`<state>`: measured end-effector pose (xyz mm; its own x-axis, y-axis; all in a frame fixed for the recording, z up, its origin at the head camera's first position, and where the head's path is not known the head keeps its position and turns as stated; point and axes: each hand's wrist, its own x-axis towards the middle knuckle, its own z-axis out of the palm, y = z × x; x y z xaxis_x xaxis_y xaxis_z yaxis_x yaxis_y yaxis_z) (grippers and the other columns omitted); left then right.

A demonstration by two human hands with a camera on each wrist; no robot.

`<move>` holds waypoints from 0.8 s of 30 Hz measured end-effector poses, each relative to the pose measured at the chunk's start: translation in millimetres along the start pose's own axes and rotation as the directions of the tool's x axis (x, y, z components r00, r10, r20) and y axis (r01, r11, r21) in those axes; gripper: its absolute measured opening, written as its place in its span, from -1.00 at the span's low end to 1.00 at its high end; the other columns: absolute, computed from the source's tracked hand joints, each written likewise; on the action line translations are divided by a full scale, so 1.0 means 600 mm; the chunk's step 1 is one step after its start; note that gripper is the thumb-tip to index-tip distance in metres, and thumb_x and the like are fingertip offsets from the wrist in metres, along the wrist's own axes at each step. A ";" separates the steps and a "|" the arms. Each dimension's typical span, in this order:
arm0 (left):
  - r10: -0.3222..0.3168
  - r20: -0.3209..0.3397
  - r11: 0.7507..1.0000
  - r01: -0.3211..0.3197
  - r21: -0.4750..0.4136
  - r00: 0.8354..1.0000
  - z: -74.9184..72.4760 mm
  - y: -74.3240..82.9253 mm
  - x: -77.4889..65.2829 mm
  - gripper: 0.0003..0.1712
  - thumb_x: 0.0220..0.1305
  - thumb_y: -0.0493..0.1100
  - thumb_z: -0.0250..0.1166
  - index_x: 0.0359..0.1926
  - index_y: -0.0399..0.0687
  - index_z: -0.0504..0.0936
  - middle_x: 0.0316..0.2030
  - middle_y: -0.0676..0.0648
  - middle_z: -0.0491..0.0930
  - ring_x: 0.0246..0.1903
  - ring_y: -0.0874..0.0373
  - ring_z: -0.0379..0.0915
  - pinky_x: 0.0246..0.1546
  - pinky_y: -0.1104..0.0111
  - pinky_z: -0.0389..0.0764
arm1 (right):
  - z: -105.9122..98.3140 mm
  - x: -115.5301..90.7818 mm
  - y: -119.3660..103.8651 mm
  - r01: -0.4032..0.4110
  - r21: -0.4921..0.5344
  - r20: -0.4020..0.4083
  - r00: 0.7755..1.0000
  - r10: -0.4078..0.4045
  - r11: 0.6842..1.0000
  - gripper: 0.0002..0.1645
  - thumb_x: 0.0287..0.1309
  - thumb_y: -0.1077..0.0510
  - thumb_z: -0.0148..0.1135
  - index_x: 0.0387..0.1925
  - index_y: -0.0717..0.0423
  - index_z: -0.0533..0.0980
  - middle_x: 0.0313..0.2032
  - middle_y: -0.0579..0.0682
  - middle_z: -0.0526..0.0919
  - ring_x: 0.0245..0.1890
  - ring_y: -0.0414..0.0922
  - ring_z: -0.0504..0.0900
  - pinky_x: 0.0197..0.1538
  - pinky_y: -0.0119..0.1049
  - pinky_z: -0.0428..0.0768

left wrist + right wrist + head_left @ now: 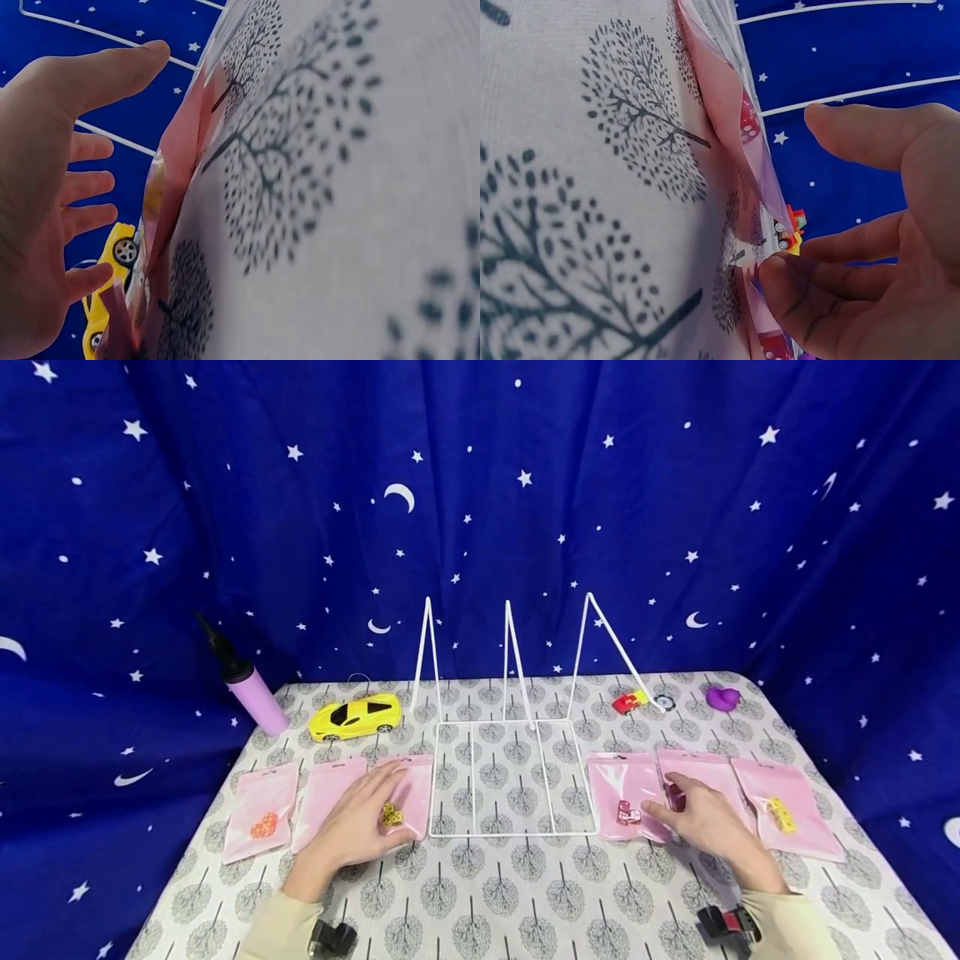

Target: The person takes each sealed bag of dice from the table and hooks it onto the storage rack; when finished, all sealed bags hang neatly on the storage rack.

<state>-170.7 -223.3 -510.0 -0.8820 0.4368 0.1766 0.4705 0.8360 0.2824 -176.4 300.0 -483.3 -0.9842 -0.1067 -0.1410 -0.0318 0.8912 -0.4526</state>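
Three pink zip bags lie left of a white wire rack (513,835), three to its right. Over the inner left bag (420,781), with its yellow dice (392,815), my left hand (356,817) hovers, thumb spread from the fingers. It partly covers the middle left bag (318,797). My right hand (708,820) is above the inner right bag (609,777), which holds red dice (628,813), and the middle right bag (712,768). Its thumb stands apart from loosely bent fingers, their tips close to a bag edge. The outer bags hold orange dice (264,825) and yellow dice (781,815).
At the back left are a purple hand pump (258,700) and a yellow toy car (356,718). A small red-and-yellow toy vehicle (628,702), a small round dial (664,702) and a purple toy duck (723,697) sit back right. A blue starry curtain (480,527) hangs behind.
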 end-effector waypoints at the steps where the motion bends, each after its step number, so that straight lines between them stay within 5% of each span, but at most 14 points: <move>1: -0.003 0.008 1.000 0.003 -0.005 1.000 0.002 0.001 0.002 0.16 0.04 0.44 0.30 0.49 -0.07 0.13 0.51 -0.13 0.03 0.47 -0.14 -0.01 0.41 -0.17 0.09 | 0.000 0.001 0.000 -0.005 0.001 0.008 1.000 0.005 1.000 0.22 0.08 -0.42 0.23 0.34 0.51 0.14 -0.18 0.26 0.63 -0.22 0.12 0.62 -0.13 0.17 0.60; 24: 0.025 0.085 0.999 -0.022 -0.031 0.996 0.026 0.018 0.038 0.15 0.04 0.45 0.28 0.49 -0.05 0.12 0.52 -0.06 0.01 0.49 -0.04 -0.05 0.45 -0.08 0.04 | 0.017 0.014 -0.005 0.013 -0.007 -0.037 0.999 -0.013 1.000 0.16 0.07 -0.39 0.26 0.30 0.51 0.22 -0.02 0.48 0.57 -0.02 0.40 0.54 0.05 0.27 0.51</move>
<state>-186.1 -199.3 -517.6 -0.8691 0.4839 0.1025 0.4903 0.8155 0.3075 -182.9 291.9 -492.1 -0.9895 -0.1023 -0.1020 -0.0461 0.8929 -0.4478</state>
